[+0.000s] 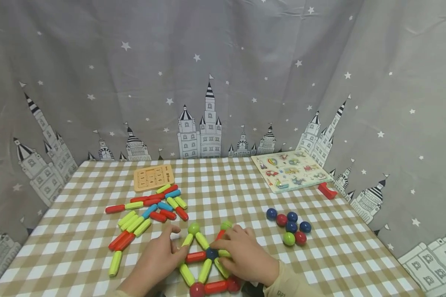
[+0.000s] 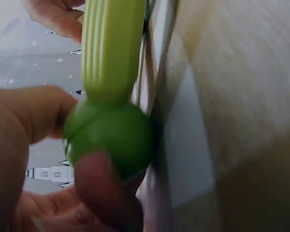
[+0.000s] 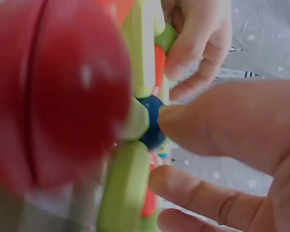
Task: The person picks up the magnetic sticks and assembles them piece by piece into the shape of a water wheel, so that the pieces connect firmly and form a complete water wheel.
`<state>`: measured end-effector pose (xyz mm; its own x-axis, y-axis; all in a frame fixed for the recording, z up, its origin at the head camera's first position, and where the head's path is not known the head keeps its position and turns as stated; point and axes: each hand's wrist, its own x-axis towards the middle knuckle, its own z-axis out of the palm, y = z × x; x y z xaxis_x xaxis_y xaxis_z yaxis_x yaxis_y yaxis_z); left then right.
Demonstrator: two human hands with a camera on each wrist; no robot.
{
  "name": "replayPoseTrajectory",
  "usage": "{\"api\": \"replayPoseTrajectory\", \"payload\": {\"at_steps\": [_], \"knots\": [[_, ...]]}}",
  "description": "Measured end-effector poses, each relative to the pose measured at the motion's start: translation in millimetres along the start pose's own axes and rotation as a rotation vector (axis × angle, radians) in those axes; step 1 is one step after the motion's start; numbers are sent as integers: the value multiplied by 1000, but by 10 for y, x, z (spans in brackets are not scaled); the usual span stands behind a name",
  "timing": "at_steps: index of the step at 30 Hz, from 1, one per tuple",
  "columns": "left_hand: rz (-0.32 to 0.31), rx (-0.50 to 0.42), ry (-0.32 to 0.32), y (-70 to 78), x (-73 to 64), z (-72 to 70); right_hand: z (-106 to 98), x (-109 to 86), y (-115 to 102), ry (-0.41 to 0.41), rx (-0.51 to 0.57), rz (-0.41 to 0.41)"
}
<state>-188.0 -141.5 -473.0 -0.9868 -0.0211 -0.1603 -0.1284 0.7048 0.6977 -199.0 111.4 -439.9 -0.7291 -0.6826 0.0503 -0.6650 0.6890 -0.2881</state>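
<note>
A hexagonal figure of rods and balls lies in front of me, with a blue ball [image 1: 212, 253] at its middle. My left hand [image 1: 163, 253] is at its left side and holds a green ball [image 2: 113, 137], which the hand hides in the head view. A yellow-green rod [image 2: 111, 48] joins that ball. Over the right side lies my right hand [image 1: 245, 253]; one digit touches the blue ball [image 3: 152, 121] and another finger rests by a yellow-green rod [image 3: 121, 193]. The near corners are red balls [image 1: 197, 289], joined by a red rod [image 1: 215, 287].
Loose red, yellow-green and blue rods [image 1: 137, 225] lie left of the figure. Blue, red and green balls [image 1: 291, 227] sit to the right. Farther back are a wooden number puzzle [image 1: 153, 177], a picture board [image 1: 291, 170] and a red piece [image 1: 327, 191].
</note>
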Motion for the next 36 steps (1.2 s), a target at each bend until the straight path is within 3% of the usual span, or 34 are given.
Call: {"api": "replayPoseTrajectory", "payload": {"at_steps": [4,7,10,14,17,23,31,36], "knots": [[-8,31,-32,2,-72,-61,80,73,68,18,-10,-52],[-8,37,-56,-13,-87,-115,152,131,194,26,53,-92],[25,116,12,-72,-11,-214,218,136,321,36,187,-100],[131,329,204,-198,227,-382,289,94,440,110,334,-97],[196,441,248,-282,392,-457,319,86,497,160,380,-116],[199,530,228,-392,498,-512,364,117,545,162,415,-144],[198,596,208,-361,520,-550,353,105,537,156,407,-129],[144,482,139,-358,523,-552,362,102,530,145,400,-131]]}}
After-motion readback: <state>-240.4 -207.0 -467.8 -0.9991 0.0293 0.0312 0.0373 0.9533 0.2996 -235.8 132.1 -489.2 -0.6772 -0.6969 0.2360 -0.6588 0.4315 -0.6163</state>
